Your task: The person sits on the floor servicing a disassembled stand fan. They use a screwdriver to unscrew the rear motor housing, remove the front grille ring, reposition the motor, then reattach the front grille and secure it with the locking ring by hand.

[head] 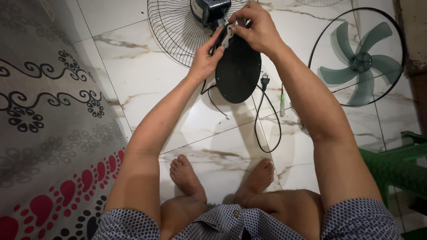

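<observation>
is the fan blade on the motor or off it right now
Off. The green fan blade lies on the floor inside a wire grille, apart from the motor near both hands.

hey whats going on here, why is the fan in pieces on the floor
A seated person holds a black oval fan base up over the tiled floor. The left hand steadies its edge; the right hand pinches a small white bracket at its top. A wire grille, a green blade in its guard and a screwdriver lie nearby.

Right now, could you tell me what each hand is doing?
Left hand: closed on the black fan base.
Right hand: pinching the small white bracket.
</observation>
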